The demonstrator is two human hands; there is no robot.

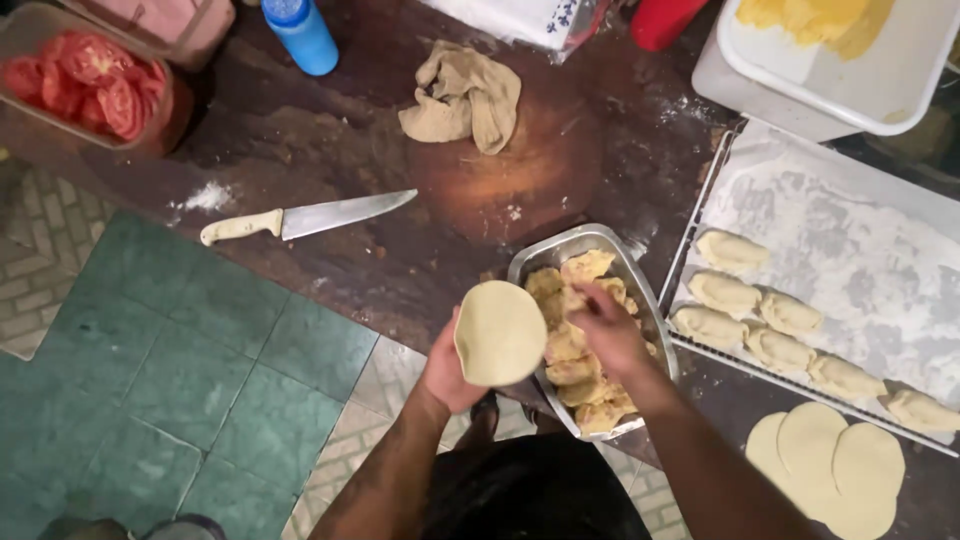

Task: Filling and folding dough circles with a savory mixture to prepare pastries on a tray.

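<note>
I had a round dough disc (499,333) flat on my left hand (450,372), fingers spread under it and cupped a little, disc face up over the near edge of the bench (330,130), likely so it could take filling. My right hand (608,330) was down in the metal pan (560,247) just right of the disc, fingers pinched together on a lump of the yellowish filling (575,375). Pan sat at the bench's near edge, close to both hands, an easy reach.

Right of the pan: a floured baking tray (850,250) with folded, sealed pastries (780,350) in rows along its near side, far part of it only flour. Near right, a stack of spare dough discs (835,465) lay on the bench, handy for the next grab.

Farther out: a knife (305,217) with a pale handle lay flat to the left, blade pointing right; a crumpled beige cloth (463,97) sat far centre. Far left, a tub of sliced tomatoes (90,80), then a blue bottle (300,35). Far right, a white tray (880,75) with something yellow in it, a red container (660,20) beside it. Green tiled floor (180,370) below left.
</note>
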